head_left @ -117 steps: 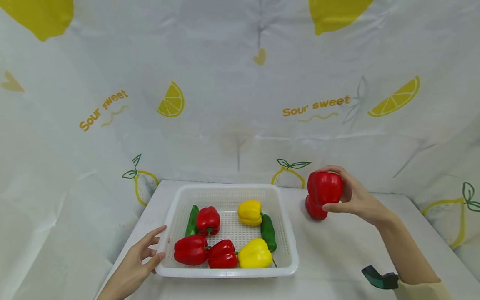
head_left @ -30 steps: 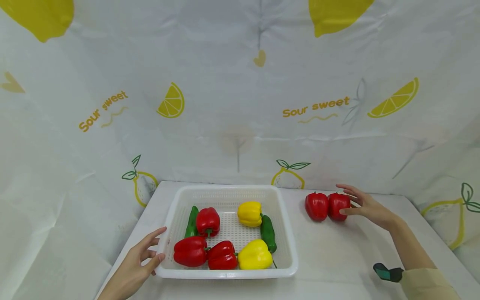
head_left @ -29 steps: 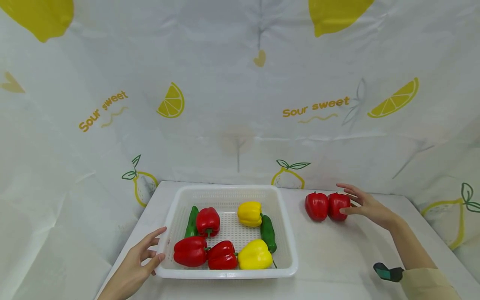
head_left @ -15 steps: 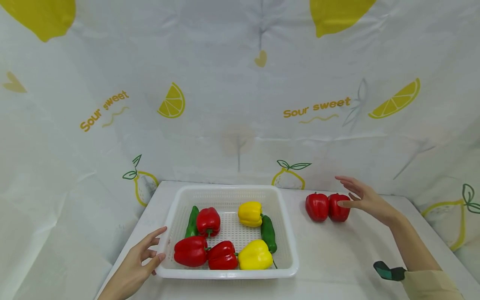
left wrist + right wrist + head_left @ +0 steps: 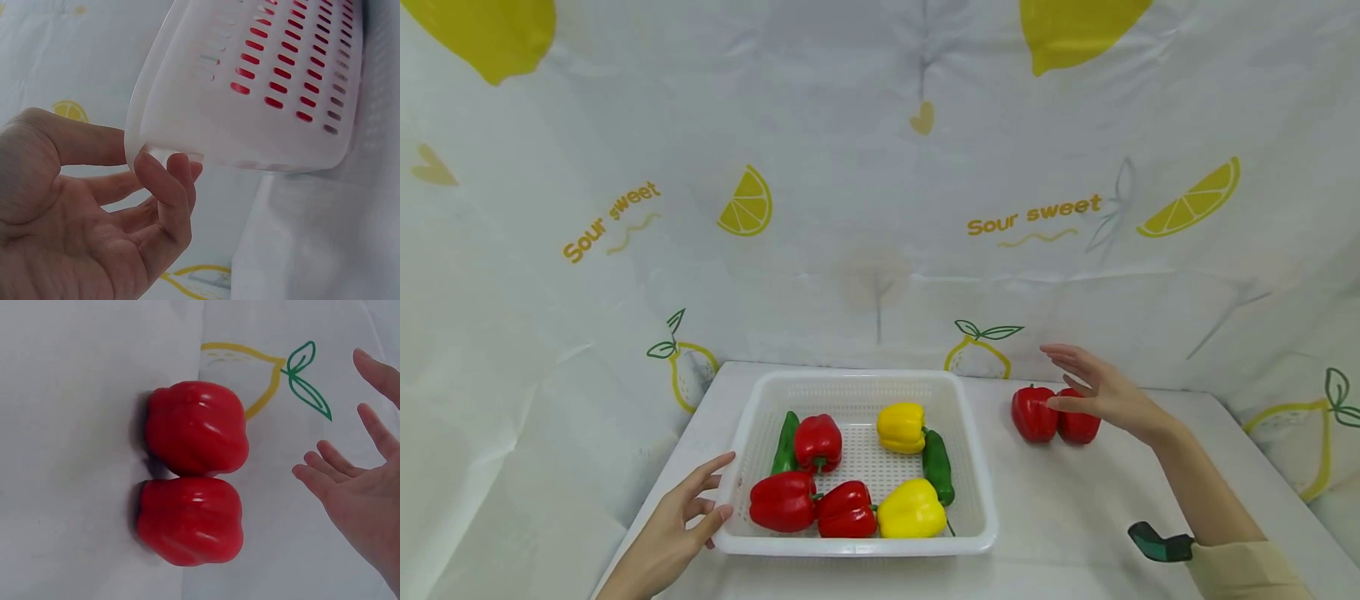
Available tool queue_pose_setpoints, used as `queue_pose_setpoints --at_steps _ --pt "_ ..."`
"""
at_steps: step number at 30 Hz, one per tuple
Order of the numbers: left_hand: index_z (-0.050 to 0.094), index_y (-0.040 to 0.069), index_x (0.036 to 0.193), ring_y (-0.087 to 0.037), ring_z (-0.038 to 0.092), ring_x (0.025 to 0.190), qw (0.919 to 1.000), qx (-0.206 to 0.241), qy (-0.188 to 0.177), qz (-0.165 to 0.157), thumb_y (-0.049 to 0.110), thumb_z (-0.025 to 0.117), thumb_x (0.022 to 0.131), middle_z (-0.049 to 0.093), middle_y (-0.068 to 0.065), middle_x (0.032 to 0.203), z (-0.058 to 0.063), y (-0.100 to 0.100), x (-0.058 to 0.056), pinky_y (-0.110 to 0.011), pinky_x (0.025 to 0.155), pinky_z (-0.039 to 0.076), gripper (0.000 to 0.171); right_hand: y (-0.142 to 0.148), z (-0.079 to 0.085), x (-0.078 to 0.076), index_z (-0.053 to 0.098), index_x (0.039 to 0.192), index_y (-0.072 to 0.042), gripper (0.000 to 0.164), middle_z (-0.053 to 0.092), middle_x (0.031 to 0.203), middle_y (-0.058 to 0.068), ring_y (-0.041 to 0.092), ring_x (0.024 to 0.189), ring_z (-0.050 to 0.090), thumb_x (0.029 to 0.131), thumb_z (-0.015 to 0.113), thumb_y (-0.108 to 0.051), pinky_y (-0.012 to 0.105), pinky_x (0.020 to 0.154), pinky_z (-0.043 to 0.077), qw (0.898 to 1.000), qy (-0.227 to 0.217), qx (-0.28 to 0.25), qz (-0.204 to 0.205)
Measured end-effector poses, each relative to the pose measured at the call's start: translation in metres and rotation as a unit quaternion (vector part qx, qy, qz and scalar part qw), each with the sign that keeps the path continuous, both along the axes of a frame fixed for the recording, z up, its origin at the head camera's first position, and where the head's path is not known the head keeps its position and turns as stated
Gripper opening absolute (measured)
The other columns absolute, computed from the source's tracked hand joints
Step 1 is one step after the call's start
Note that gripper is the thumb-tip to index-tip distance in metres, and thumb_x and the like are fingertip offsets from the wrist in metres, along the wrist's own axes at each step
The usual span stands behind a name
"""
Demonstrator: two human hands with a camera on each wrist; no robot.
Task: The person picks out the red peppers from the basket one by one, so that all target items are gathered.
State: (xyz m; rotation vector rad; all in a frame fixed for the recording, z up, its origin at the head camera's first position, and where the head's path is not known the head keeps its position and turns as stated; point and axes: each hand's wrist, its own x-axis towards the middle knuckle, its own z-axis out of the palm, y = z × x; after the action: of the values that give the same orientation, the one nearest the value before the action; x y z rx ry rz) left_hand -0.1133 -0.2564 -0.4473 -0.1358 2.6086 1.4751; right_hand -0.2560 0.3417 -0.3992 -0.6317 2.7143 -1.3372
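My left hand (image 5: 666, 533) pinches the left rim of a white plastic basket (image 5: 850, 547); in the left wrist view the thumb and curled fingers meet at its rim (image 5: 139, 119). Inside lie three red bell peppers (image 5: 782, 502), two yellow bell peppers (image 5: 912, 510) and two long green peppers (image 5: 937, 468). To the right of the basket, two red bell peppers stand side by side, a left one (image 5: 1028, 415) and a right one (image 5: 1081, 427). Above them hovers my right hand (image 5: 1108, 398), fingers extended and holding nothing. The right wrist view shows that hand (image 5: 365, 500) apart from both peppers (image 5: 197, 428).
A white table (image 5: 1037, 517) carries everything. Behind it hangs a white cloth (image 5: 865, 208) printed with lemons and lettering, close to the table's back edge. A dark band (image 5: 1159, 543) sits by the right sleeve (image 5: 1243, 571).
The right hand has set a red bell pepper down beside the other one and let go. It has since risen and shifted left. The left hand keeps its place on the rim.
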Motion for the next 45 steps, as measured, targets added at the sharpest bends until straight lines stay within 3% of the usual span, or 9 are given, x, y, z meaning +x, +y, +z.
queue_pose_setpoints --at_steps 6,11,13,19,21,23,26,29,45 --pt "0.041 0.018 0.165 -0.015 0.070 0.089 1.0000 0.001 -0.007 0.006 0.028 0.080 0.099 0.061 -0.024 0.147 -0.001 0.001 -0.001 -0.027 0.068 0.063 0.078 -0.018 0.006 0.001 0.038 0.165 -0.014 0.087 0.043 0.166 0.014 -0.012 0.138 0.042 0.091 0.085 -0.017 0.005 0.105 0.044 1.000 0.011 -0.004 0.024" --pt "0.040 0.019 0.166 -0.016 0.070 0.090 0.9999 0.001 -0.010 0.009 0.030 0.080 0.099 0.060 -0.024 0.148 -0.001 0.002 -0.001 -0.027 0.070 0.064 0.079 -0.034 0.013 0.003 0.040 0.164 -0.013 0.083 0.044 0.167 0.016 0.026 0.151 0.045 0.093 0.084 -0.018 0.007 0.106 0.045 0.999 0.012 -0.001 0.043" --pt "0.040 0.019 0.166 -0.017 0.070 0.091 0.9999 0.002 -0.011 0.009 0.030 0.080 0.098 0.060 -0.024 0.148 -0.001 0.002 -0.001 -0.027 0.070 0.064 0.079 -0.040 0.015 0.004 0.041 0.163 -0.011 0.082 0.045 0.166 0.017 0.034 0.151 0.044 0.094 0.084 -0.017 0.008 0.106 0.045 0.998 0.019 0.000 0.053" --pt "0.040 0.019 0.166 -0.018 0.070 0.092 0.9998 0.002 -0.014 0.012 0.030 0.081 0.098 0.059 -0.024 0.148 -0.001 0.002 -0.001 -0.028 0.070 0.065 0.080 -0.058 0.020 0.004 0.045 0.160 -0.005 0.075 0.048 0.163 0.020 -0.013 0.141 0.047 0.095 0.082 -0.009 0.008 0.109 0.044 0.994 0.052 -0.015 0.093" --pt "0.040 0.019 0.166 -0.018 0.070 0.092 0.9998 0.003 -0.014 0.012 0.030 0.081 0.098 0.059 -0.024 0.149 -0.001 0.002 -0.001 -0.028 0.071 0.065 0.080 -0.066 0.023 0.004 0.047 0.159 -0.005 0.074 0.049 0.162 0.022 -0.018 0.139 0.045 0.094 0.083 -0.008 0.014 0.111 0.048 0.992 0.064 -0.011 0.104" --pt "0.040 0.019 0.166 -0.018 0.070 0.091 0.9998 0.004 -0.014 0.011 0.030 0.081 0.098 0.059 -0.024 0.149 -0.002 0.002 -0.001 -0.028 0.071 0.065 0.080 -0.073 0.025 0.005 0.048 0.158 -0.005 0.073 0.050 0.163 0.021 -0.011 0.142 0.050 0.094 0.083 -0.010 0.027 0.114 0.053 0.991 0.071 0.000 0.112" --pt "0.040 0.019 0.166 -0.017 0.070 0.090 0.9998 0.005 -0.014 0.011 0.030 0.080 0.098 0.059 -0.024 0.149 -0.002 0.002 -0.001 -0.027 0.070 0.064 0.080 -0.084 0.029 0.006 0.051 0.157 -0.009 0.072 0.051 0.164 0.019 0.016 0.149 0.056 0.094 0.084 -0.014 0.051 0.115 0.053 0.990 0.074 0.020 0.118" --pt "0.040 0.019 0.166 -0.016 0.070 0.090 0.9998 0.006 -0.014 0.010 0.030 0.080 0.098 0.059 -0.024 0.149 -0.002 0.002 0.000 -0.027 0.070 0.064 0.080 -0.094 0.030 0.007 0.052 0.156 -0.010 0.070 0.052 0.164 0.017 0.038 0.150 0.051 0.094 0.084 -0.016 0.059 0.115 0.048 0.989 0.063 0.022 0.134" --pt "0.040 0.018 0.166 -0.016 0.070 0.090 0.9998 0.006 -0.014 0.009 0.031 0.080 0.099 0.058 -0.025 0.150 0.000 0.001 0.000 -0.027 0.071 0.064 0.079 -0.147 0.041 0.008 0.051 0.157 -0.015 0.069 0.053 0.163 0.012 0.039 0.152 0.052 0.095 0.083 -0.016 0.058 0.121 0.047 0.976 0.009 -0.003 0.216"
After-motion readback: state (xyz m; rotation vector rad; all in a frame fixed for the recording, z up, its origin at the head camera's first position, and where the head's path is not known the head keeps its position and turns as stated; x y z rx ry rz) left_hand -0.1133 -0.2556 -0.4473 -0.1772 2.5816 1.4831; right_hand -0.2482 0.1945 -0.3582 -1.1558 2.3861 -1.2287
